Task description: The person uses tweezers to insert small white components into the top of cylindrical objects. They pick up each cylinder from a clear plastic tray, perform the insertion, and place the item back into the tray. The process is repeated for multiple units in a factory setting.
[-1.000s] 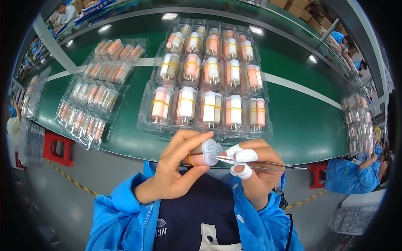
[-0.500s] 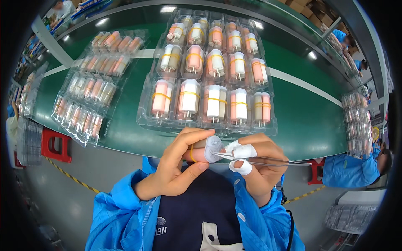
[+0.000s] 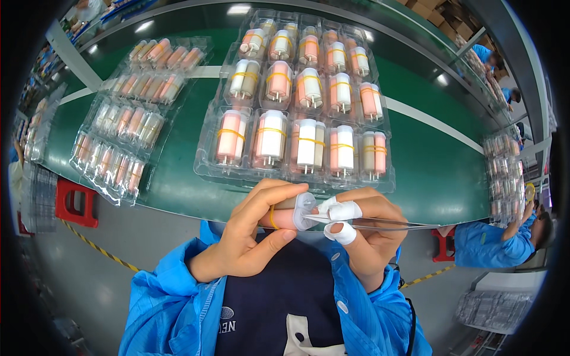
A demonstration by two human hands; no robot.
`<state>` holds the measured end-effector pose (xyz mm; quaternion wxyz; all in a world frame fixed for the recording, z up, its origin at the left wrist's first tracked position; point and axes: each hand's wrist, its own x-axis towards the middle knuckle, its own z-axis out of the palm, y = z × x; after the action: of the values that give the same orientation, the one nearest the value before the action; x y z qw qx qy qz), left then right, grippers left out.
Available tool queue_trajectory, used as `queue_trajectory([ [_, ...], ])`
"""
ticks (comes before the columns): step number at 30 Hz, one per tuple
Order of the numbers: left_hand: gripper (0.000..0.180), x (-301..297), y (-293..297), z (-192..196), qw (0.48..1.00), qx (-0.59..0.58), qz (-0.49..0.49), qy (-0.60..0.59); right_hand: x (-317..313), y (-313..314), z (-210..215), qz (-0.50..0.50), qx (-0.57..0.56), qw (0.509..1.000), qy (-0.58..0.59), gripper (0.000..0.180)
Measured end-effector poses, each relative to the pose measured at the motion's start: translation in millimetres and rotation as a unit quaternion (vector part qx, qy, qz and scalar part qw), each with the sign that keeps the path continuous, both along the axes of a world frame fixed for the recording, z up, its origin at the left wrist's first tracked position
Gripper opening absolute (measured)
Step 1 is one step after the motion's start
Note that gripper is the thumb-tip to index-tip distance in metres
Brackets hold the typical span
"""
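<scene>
My left hand [image 3: 246,237] is closed round a bundle of pink and grey cylinders [image 3: 284,218], held sideways by a yellow band. A translucent pale cap [image 3: 304,210] covers the bundle's right end. My right hand [image 3: 374,228] pinches metal tweezers [image 3: 386,224], with white tape wrapped on its thumb and fingers. The tweezers' tips meet the cap; the fine contact is too small to make out. Just beyond both hands, a clear plastic tray [image 3: 237,172] holds several rows of banded white, pink and grey cylinders with pins pointing toward me.
More filled clear trays [image 3: 116,154] lie at the left of the green work surface [image 3: 433,160]. Red stools [image 3: 77,204] stand on the floor on either side. A person in blue [image 3: 496,243] sits at the right, near another stack of filled trays [image 3: 504,178].
My hands keep nearly the same hold. The tweezers' rear end has swung slightly away from me, and the cap has turned a little. The person at the right has raised an arm.
</scene>
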<state>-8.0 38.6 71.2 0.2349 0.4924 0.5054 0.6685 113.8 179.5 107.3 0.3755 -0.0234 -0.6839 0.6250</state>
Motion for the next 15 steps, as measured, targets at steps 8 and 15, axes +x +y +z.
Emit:
queue_trajectory([
  [8,0.047,-2.0,-0.3,-0.2,1.000,-0.004,0.007,0.021,-1.8,0.1,-2.7,-0.001,-0.010,1.000,0.002,0.020],
  [15,0.046,-3.3,-0.6,0.9,0.999,0.006,0.013,0.043,-0.4,-1.8,-5.1,-0.003,-0.044,0.999,-0.009,0.017],
])
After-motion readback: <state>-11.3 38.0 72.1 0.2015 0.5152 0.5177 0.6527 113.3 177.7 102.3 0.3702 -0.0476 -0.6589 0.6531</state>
